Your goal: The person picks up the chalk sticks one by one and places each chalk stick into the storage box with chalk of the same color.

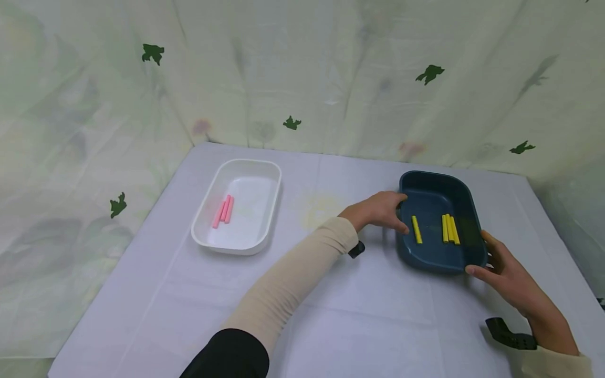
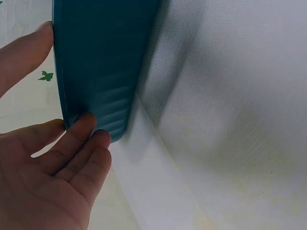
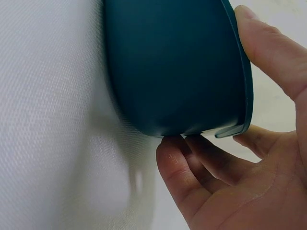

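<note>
A dark blue tray (image 1: 427,257) with rounded corners is on the right part of the table, between both hands. My left hand (image 1: 382,210) holds its left side, thumb at the rim and fingertips against the outer wall (image 2: 105,57). At the near right corner my right hand (image 1: 508,275) grips the tray, thumb on the rim and fingers bent against its outside. Inside lie yellow chalk sticks: a single stick (image 1: 416,229) to the left and a group of three (image 1: 450,229) side by side. Whether the tray's bottom touches the table cannot be told.
A white tray (image 1: 250,231) stands on the left part of the table, with three pink chalk sticks (image 1: 224,211) in it. A white cloth covers the table (image 1: 368,315). Behind and to the left hangs a pale curtain (image 1: 307,68) with dark green leaf-like patches.
</note>
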A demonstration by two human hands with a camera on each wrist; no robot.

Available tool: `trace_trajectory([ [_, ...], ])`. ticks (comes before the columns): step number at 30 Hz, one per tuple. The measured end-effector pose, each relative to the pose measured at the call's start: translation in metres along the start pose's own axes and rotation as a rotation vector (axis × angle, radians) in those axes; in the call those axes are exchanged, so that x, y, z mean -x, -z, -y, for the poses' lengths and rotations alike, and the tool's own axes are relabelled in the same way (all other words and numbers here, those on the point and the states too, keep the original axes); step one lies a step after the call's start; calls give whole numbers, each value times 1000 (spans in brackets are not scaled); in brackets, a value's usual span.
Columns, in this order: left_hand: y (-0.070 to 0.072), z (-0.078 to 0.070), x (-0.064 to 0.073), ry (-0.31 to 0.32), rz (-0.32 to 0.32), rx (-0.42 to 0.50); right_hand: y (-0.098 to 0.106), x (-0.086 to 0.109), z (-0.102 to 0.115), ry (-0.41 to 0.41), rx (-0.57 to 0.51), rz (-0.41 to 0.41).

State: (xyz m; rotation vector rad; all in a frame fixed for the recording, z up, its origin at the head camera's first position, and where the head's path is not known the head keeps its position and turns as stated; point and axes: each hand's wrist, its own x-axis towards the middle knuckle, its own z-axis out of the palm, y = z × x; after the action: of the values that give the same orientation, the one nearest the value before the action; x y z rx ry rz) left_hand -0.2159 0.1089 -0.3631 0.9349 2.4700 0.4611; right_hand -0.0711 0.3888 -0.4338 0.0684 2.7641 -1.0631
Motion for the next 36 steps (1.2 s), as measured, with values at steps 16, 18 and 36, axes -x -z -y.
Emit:
trace_trajectory([
  [16, -1, 15, 18, -67, -97, 41, 3, 7, 24, -8, -13, 16],
  [18, -2, 19, 29, -85, -128, 28, 3, 7, 24, -20, -11, 21],
  [36, -25, 56, 153, -57, -237, 42, 3, 9, 26, -39, -32, 51],
])
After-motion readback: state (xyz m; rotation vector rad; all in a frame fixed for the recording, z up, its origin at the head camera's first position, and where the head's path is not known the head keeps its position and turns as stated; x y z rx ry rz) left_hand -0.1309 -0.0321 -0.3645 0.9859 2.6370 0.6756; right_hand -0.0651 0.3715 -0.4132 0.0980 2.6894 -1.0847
